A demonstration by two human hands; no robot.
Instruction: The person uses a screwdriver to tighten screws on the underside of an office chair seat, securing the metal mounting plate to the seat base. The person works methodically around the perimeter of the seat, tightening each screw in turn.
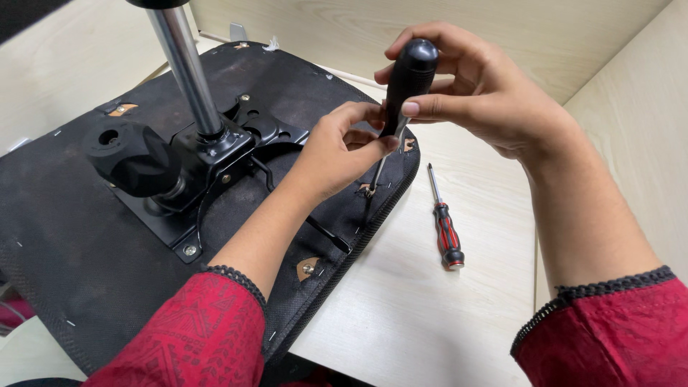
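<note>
Screwdriver upright, tip at 7 o'clock on seat | handle gripped by right hand | shaft pinched by left hand, nearer the tip

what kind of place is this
Probably a workshop or assembly bench: an upturned office chair seat with its metal mechanism plate lies on a pale wooden table, with a spare red-and-black screwdriver nearby.

Pale wooden table, matching wall panels
</note>
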